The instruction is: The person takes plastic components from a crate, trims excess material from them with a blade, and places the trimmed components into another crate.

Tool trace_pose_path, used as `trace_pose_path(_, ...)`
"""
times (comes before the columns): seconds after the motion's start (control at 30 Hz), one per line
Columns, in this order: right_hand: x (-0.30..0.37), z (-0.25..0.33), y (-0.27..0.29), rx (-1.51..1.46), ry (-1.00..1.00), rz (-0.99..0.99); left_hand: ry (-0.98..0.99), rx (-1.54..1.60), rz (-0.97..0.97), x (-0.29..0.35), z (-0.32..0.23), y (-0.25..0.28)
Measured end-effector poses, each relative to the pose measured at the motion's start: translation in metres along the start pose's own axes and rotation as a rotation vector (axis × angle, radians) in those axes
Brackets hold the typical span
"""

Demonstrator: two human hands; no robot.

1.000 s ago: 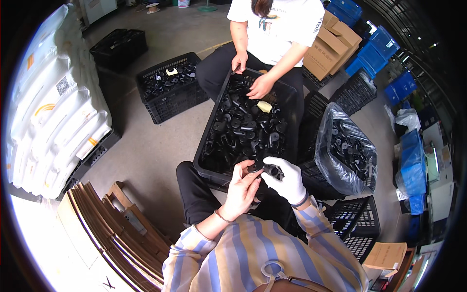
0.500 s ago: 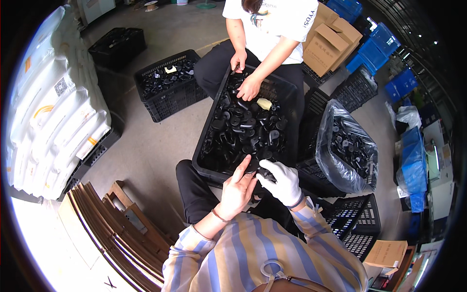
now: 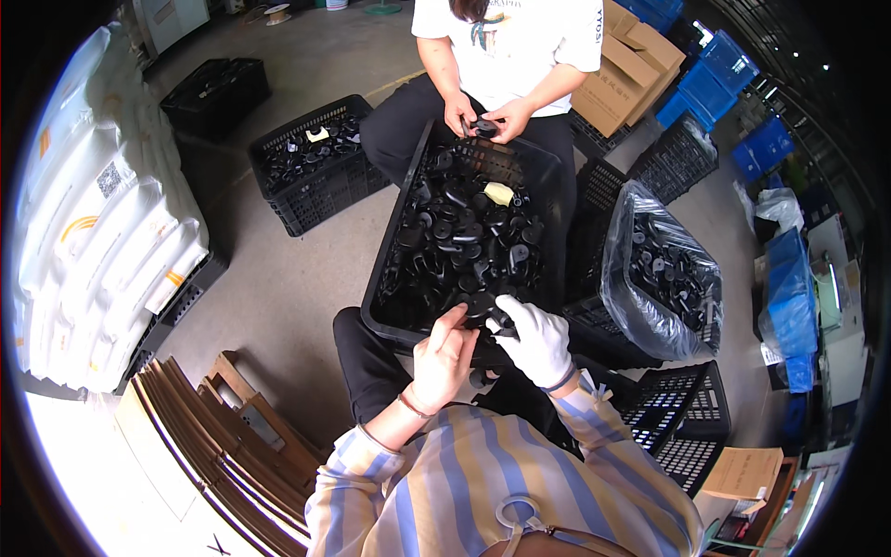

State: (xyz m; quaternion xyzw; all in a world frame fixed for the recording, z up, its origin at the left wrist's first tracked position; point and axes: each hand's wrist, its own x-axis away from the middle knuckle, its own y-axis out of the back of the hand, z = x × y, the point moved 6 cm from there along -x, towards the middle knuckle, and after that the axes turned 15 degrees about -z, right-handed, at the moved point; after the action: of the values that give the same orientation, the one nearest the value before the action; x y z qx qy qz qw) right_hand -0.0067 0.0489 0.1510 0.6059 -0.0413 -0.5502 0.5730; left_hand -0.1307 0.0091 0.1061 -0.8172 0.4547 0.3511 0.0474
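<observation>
Over the near end of a large black crate (image 3: pixel 379 278), my bare left hand (image 3: pixel 444 360) and my right hand (image 3: pixel 538 343) in a white glove come together. Both are closed on a black plastic part with a round disc (image 3: pixel 481 304); my fingers hide some of it. Many similar loose black parts (image 3: pixel 464 237) fill the crate, with a pale yellow piece (image 3: pixel 498 193) lying among them. Across from me, a person in a white T-shirt holds another black part (image 3: pixel 483 128) between both hands, above the crate's far end.
To the left stands a black crate of parts (image 3: pixel 320 190), and beyond it another dark crate (image 3: pixel 215 91). A plastic-lined crate (image 3: pixel 620 302) with parts is on the right. Stacked white sacks (image 3: pixel 111 232), flat cardboard sheets (image 3: pixel 209 446), cartons (image 3: pixel 626 79) and blue bins (image 3: pixel 710 79) surround us.
The other person's hands have drawn back from the pile and come together on a black part. My hands have shifted slightly, still with the disc-shaped part between them.
</observation>
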Motion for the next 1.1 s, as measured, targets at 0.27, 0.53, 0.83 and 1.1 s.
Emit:
trace_pose_path(0.27,0.000,-0.026,-0.001,-0.374,-0.339,-0.157,0.206,-0.013,-0.012,0.001,0.020,0.015)
trace_pose_path(0.53,0.016,-0.037,-0.021,-0.753,-0.818,0.036,0.740,0.779,0.089,0.012,0.034,-0.019)
trace_pose_path(0.83,0.006,-0.019,-0.001,-0.593,-0.233,-0.074,1.136,0.985,0.215,0.018,0.030,-0.032)
trace_pose_path(1.1,0.001,-0.024,-0.016,-0.511,-0.578,-0.175,0.513,0.498,0.065,0.006,0.007,-0.026)
